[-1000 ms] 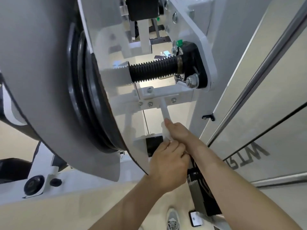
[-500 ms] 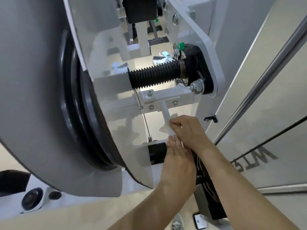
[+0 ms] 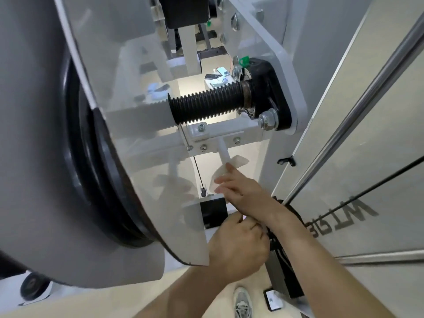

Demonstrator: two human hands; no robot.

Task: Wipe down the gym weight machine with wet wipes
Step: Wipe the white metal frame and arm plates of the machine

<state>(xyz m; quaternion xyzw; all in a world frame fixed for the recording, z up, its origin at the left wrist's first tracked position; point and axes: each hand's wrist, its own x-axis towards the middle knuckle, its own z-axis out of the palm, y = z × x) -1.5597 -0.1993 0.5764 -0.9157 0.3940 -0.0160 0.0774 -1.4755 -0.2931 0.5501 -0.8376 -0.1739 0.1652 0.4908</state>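
The gym weight machine has a white frame (image 3: 263, 49) and a thin white upright rod (image 3: 222, 149) under a bolted cross bracket. My right hand (image 3: 244, 193) pinches a white wet wipe (image 3: 237, 162) folded around that rod, fingers pointing up along it. Part of the wipe hangs below the fingers. My left hand (image 3: 238, 246) sits lower, fingers curled shut beside a black block (image 3: 213, 211) at the white ledge. Whether it holds anything is hidden by the knuckles.
A grey shroud (image 3: 46, 134) with a black wheel rim (image 3: 91, 161) fills the left. A black threaded shaft (image 3: 206, 106) crosses above the bracket, with a thin cable (image 3: 197, 167) beside the rod. A glass panel with a steel rail (image 3: 367, 88) stands right. The weight stack (image 3: 283, 271) and my shoe (image 3: 243, 302) are below.
My right hand has slid the wipe up the rod toward the bracket. My left hand has dropped away from it to the ledge. The view has shifted slightly.
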